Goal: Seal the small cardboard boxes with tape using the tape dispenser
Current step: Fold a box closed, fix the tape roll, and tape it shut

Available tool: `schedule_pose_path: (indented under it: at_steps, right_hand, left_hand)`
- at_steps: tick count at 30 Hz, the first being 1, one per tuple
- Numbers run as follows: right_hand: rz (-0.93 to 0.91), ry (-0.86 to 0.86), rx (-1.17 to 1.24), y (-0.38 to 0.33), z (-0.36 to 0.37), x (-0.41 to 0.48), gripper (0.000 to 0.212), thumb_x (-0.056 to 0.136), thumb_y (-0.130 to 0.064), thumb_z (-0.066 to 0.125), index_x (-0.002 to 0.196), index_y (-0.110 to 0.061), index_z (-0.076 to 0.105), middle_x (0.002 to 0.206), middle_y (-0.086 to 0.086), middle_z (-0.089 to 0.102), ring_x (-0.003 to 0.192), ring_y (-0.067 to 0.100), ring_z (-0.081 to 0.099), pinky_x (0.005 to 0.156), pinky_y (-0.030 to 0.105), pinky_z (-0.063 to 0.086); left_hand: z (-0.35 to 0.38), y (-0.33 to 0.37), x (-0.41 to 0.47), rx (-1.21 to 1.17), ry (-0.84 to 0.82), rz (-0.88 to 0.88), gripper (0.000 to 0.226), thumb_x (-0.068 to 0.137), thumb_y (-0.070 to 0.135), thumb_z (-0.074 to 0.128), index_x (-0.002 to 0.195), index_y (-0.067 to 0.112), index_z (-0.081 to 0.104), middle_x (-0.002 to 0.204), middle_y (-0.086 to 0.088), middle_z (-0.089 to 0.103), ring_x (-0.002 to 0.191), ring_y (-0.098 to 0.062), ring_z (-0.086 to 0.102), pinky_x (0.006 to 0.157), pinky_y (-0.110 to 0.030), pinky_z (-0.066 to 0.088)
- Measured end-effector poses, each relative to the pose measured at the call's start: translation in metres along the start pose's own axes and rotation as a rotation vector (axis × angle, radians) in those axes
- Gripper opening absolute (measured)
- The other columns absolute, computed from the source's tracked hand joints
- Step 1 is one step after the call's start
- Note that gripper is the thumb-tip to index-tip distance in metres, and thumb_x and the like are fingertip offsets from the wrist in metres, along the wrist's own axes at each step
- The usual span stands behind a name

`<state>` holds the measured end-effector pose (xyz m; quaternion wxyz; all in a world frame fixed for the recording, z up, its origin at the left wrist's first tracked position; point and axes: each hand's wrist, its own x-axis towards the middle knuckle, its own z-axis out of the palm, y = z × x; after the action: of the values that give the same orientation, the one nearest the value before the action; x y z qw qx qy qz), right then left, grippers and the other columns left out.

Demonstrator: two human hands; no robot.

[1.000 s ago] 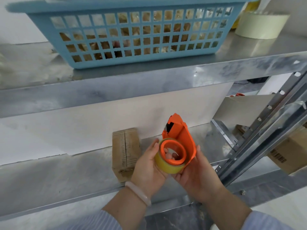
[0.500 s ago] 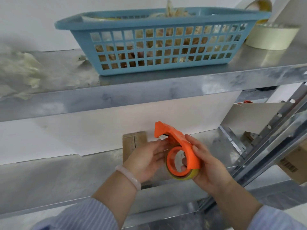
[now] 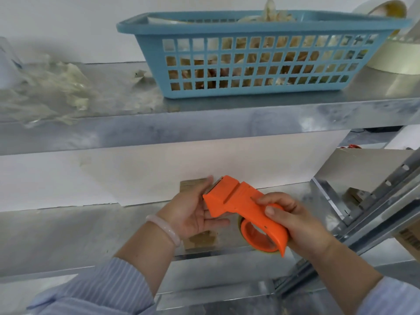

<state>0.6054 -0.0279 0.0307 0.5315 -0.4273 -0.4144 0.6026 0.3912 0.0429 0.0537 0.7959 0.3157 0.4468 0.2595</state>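
An orange tape dispenser with a roll of clear tape is held above the lower metal shelf. My right hand grips its curved handle end. My left hand is at the cutter end, its fingers lying fairly straight along and under the dispenser's head. A small brown cardboard box lies on the lower shelf behind my left hand, mostly hidden by it; only its far edge and near end show.
A blue plastic basket holding crumpled scraps stands on the upper shelf, with large tape rolls at its right and crumpled clear film at the left. Slotted metal uprights run at the right, with another carton behind them.
The dispenser has turned from upright to lying nearly flat, cutter end pointing left. My right hand shifted onto the handle top and my left hand went to the cutter end. The view tilted upward.
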Motion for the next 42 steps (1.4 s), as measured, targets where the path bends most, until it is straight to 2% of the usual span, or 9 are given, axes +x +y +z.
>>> schedule_pose_path:
  at_steps: [7,10,16,20,25,30,33,37,42]
  right_hand:
    - [0.05,-0.129,-0.146,-0.014,0.0,0.002,0.066,0.033,-0.046,0.098,0.093,-0.026,0.08,0.111,0.008,0.073,0.094,0.026,0.071,0.072,0.033,0.058]
    - [0.073,-0.177,-0.248,-0.021,-0.001,0.004,0.068,0.034,-0.048,0.097,0.096,-0.029,0.079,0.111,0.003,0.073,0.095,0.024,0.071,0.07,0.033,0.059]
    - [0.075,-0.283,-0.471,-0.033,-0.001,0.009,0.039,0.055,-0.02,0.088,0.088,-0.037,0.079,0.102,-0.009,0.074,0.09,0.008,0.07,0.071,0.022,0.055]
    - [0.069,-0.321,-0.65,-0.039,-0.01,0.009,0.05,0.045,-0.053,0.093,0.091,-0.041,0.078,0.107,-0.011,0.072,0.096,0.01,0.069,0.076,0.022,0.055]
    - [0.085,-0.335,-0.759,-0.049,-0.017,0.01,0.037,0.059,-0.021,0.093,0.086,-0.042,0.078,0.105,-0.012,0.072,0.095,0.013,0.069,0.08,0.027,0.057]
    - [0.141,-0.317,-0.885,-0.06,-0.032,0.009,0.04,0.066,-0.006,0.087,0.083,-0.041,0.079,0.093,-0.022,0.072,0.086,-0.002,0.068,0.071,0.008,0.049]
    - [0.191,-0.333,-0.904,-0.061,-0.037,0.01,0.041,0.068,-0.006,0.085,0.082,-0.043,0.077,0.096,-0.019,0.072,0.085,0.001,0.069,0.069,0.014,0.052]
    - [0.212,-0.34,-0.974,-0.048,-0.038,0.013,0.038,0.072,-0.01,0.085,0.085,-0.045,0.077,0.093,-0.026,0.07,0.083,-0.008,0.065,0.069,0.003,0.045]
    - [0.212,-0.317,-0.942,-0.029,-0.041,0.025,0.04,0.071,-0.011,0.086,0.084,-0.048,0.076,0.094,-0.026,0.07,0.086,-0.001,0.068,0.068,0.014,0.052]
  left_hand:
    - [-0.014,-0.001,-0.001,0.295,0.09,0.093,0.018,0.097,0.009,0.057,0.103,0.005,0.073,0.094,-0.024,0.072,0.08,-0.028,0.071,0.071,-0.042,0.061]
    - [-0.016,0.0,-0.002,0.441,0.182,0.18,0.025,0.096,0.001,0.051,0.089,0.007,0.074,0.064,-0.007,0.068,0.056,-0.013,0.065,0.065,-0.037,0.06]
    - [-0.02,-0.011,-0.005,0.475,0.297,0.274,0.024,0.096,0.011,0.058,0.082,0.016,0.076,0.07,-0.004,0.073,0.065,-0.019,0.071,0.064,-0.037,0.059]
    - [-0.032,-0.018,-0.011,0.345,0.423,0.301,0.015,0.097,0.013,0.059,0.095,0.006,0.072,0.078,-0.009,0.075,0.071,-0.021,0.073,0.067,-0.039,0.062]
    - [-0.042,-0.032,-0.02,0.373,0.509,0.341,0.019,0.099,0.013,0.055,0.094,0.003,0.07,0.077,-0.009,0.075,0.073,-0.025,0.073,0.071,-0.04,0.062]
    - [-0.066,-0.042,-0.027,0.316,0.689,0.338,0.013,0.097,0.013,0.058,0.091,0.008,0.07,0.07,-0.006,0.074,0.061,-0.019,0.069,0.067,-0.039,0.062]
    - [-0.075,-0.052,-0.027,0.354,0.698,0.314,0.012,0.097,0.015,0.059,0.093,0.012,0.07,0.072,-0.004,0.074,0.061,-0.02,0.069,0.066,-0.039,0.062]
    - [-0.079,-0.062,-0.018,0.391,0.732,0.302,0.012,0.097,0.017,0.058,0.095,0.017,0.07,0.073,-0.001,0.074,0.06,-0.02,0.068,0.063,-0.037,0.061]
    - [-0.081,-0.073,-0.002,0.437,0.709,0.251,0.013,0.098,0.019,0.057,0.101,0.017,0.07,0.069,-0.004,0.071,0.059,-0.019,0.065,0.056,-0.03,0.059]
